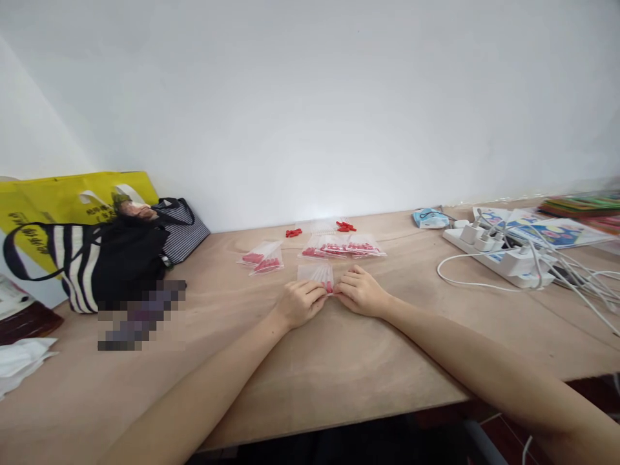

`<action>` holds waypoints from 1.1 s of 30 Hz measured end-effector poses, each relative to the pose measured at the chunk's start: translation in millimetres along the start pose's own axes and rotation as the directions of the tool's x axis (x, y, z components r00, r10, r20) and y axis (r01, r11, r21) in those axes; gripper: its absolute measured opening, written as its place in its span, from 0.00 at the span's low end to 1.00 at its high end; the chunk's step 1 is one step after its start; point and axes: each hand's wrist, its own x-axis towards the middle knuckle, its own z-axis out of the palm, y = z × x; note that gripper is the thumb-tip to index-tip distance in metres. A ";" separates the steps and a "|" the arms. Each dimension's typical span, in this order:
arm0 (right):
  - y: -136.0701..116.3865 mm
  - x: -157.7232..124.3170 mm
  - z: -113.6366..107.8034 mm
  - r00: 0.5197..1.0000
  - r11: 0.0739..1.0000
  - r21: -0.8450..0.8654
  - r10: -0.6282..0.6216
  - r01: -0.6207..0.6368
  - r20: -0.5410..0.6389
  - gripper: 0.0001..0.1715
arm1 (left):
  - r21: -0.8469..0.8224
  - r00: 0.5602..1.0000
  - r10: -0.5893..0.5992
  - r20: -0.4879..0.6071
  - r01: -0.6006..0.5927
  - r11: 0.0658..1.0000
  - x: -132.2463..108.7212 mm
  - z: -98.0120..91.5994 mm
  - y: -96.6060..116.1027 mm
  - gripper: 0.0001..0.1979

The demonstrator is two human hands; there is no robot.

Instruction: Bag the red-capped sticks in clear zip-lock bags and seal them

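A small clear plastic bag [314, 271] with red pieces in its near end lies on the wooden table between my hands. My left hand [303, 302] is closed on the bag's near left edge. From the right, my right hand [359, 290] pinches its near right corner. Behind it lie several overlapping clear bags [343, 245] holding red pieces. Two more filled bags [264, 257] rest to the left. One loose cluster of red pieces [293, 232] is near the wall, and another red cluster [345, 227] sits on clear plastic to its right.
Black striped bag [111, 265] and yellow bag [77, 194] stand at the left, with a white tissue [24, 361] nearer. At the right are a power strip [498, 258] with chargers and cables, a blue packet [430, 218], printed sheets [557, 231] and coloured stacks [581, 205].
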 end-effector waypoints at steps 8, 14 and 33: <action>-4.7 2.2 3.9 0.999 0.999 0.013 0.044 -0.044 -0.018 0.10 | 0.053 0.998 0.054 -0.024 -0.053 0.997 0.6 0.7 1.4 0.08; -7.4 4.4 3.2 0.999 1.000 0.009 0.024 -0.023 -0.031 0.08 | 0.064 0.998 0.062 0.010 -0.063 0.996 0.9 -0.6 1.3 0.08; 0.5 -6.3 -7.9 0.992 0.992 0.052 0.109 -0.112 0.062 0.09 | 0.023 0.995 0.027 0.096 -0.030 0.999 -16.4 -24.3 -10.7 0.10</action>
